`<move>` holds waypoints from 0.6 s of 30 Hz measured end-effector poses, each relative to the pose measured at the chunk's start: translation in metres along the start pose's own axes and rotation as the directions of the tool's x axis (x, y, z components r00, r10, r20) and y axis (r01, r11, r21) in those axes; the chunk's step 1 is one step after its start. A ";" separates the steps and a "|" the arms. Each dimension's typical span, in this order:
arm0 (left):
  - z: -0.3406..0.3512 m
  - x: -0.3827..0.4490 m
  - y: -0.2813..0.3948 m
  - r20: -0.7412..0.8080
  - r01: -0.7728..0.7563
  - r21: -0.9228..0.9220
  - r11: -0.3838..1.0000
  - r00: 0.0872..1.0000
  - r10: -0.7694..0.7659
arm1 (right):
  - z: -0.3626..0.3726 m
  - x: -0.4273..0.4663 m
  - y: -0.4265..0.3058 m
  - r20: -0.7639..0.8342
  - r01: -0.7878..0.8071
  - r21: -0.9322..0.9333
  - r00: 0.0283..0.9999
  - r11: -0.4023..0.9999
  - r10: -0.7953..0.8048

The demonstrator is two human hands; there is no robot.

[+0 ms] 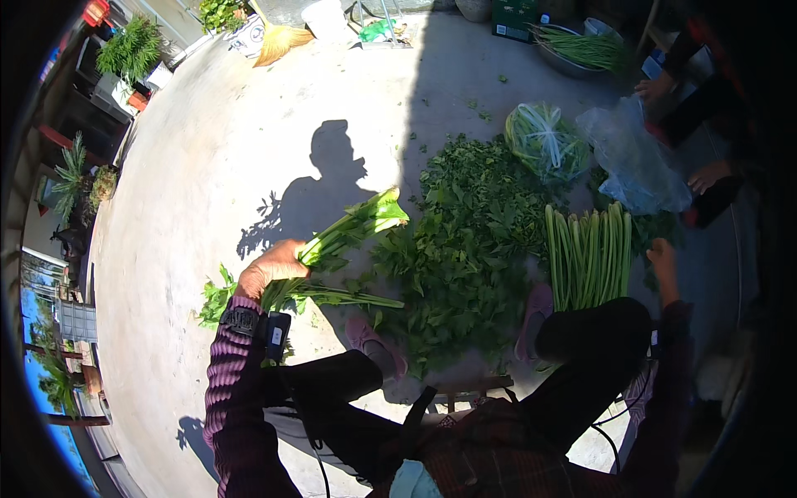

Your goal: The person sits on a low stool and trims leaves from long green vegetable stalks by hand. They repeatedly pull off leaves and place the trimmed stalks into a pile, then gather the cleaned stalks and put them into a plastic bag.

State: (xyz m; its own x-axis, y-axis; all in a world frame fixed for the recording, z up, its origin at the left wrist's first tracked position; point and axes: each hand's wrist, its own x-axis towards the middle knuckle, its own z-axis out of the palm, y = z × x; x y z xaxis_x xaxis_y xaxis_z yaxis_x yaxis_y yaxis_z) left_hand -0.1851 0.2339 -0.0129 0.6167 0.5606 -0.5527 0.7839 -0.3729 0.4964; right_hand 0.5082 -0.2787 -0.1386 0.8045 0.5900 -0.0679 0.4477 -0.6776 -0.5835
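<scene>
My left hand [277,269] is closed round the stalks of a celery bunch [355,227], its pale root end pointing up and right. More leafy stalks [348,295] lie just below that hand. My right hand [662,258] is at the right, beside a row of trimmed green stalks [588,255] lying by my right knee; its fingers look curled, and whether it holds anything is unclear. Between my feet and beyond them spreads a heap of green leaves [467,249].
A tied plastic bag of greens [547,142] lies past the heap, next to a clear plastic bag [641,155]. Another person's hands [710,177] are at the right. A metal basin of long greens [576,53], a broom [280,43] and a white bucket [324,18] stand farther off.
</scene>
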 end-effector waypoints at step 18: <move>-0.014 -0.019 0.130 -0.025 -0.394 -0.095 0.914 0.919 0.394 | 0.092 -0.102 -0.441 0.608 0.001 0.675 0.566 0.738 -0.557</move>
State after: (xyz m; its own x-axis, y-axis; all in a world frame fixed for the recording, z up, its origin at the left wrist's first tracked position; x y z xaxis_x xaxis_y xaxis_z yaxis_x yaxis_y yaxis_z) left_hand -0.0962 0.1848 0.0711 0.8736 0.3865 -0.2958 0.4665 -0.4918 0.7352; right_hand 0.1929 0.0000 0.0509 -0.0316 0.9782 -0.2052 0.0673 -0.2028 -0.9769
